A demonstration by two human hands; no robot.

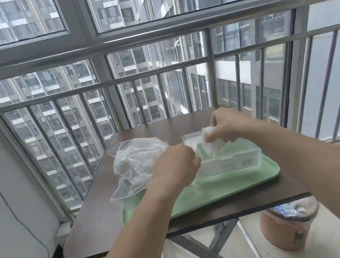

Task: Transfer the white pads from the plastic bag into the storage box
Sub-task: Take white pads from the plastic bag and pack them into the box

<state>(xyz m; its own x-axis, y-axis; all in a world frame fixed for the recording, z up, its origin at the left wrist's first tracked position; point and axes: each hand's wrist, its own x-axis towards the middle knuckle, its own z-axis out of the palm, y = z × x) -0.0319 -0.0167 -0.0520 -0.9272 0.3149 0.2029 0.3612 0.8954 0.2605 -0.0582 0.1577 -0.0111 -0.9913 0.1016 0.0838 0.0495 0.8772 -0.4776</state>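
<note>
Pads (pixel 210 144): bunched in the curled grip of your right hand (pixel 228 125), above the box (pixel 232 161). Lower them flat inside. Left hand (pixel 177 165): left of box, by bag (pixel 134 163); grip unclear.

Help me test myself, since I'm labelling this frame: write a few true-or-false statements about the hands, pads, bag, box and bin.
1. The right hand holds white pads over the storage box. True.
2. The storage box stands on bare tabletop. False: it stands on the green tray.
3. The plastic bag lies to the left of the storage box. True.
4. A bin sits on the table. False: the pink bin stands on the floor, lower than the table.
</note>
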